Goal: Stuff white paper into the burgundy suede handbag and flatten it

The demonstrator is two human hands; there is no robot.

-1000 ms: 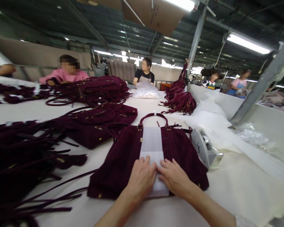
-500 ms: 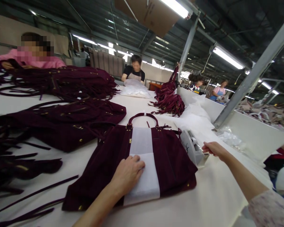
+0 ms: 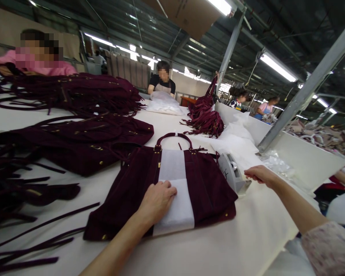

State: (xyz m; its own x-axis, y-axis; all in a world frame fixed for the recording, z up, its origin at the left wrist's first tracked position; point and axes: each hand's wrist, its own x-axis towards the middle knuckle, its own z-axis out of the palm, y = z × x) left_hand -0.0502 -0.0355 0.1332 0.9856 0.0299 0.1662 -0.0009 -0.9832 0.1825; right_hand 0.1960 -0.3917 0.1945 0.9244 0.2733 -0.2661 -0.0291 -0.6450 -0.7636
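Handbag (image 3: 201, 188) in deep burgundy is lying flat on the surface (image 3: 218, 249), its handle (image 3: 169, 134) pointing away from the worker. Looking soft and suede-like, it is suggesting, to my eye, a light, floppy load, hardly slippery, and I am favouring the handle as the place to take hold. The white strip (image 3: 178, 209) running down its front is looking thin and easily creased. The left grip (image 3: 158, 201) is resting on that strip, fingers loosely curled, grasping nothing, so the handbag is lying directly beneath it. The right grip (image 3: 260, 176) is hovering apart from the handbag, to its right, fingertips pinched together beside the tape dispenser (image 3: 228, 174); whether they are clasping any tape, I cannot tell. Left of the handbag, another burgundy bag (image 3: 117, 140) is sprawling. Farther beyond the handbag, a co-worker in pink (image 3: 67, 69) is leaning over a pile of bags (image 3: 89, 94).
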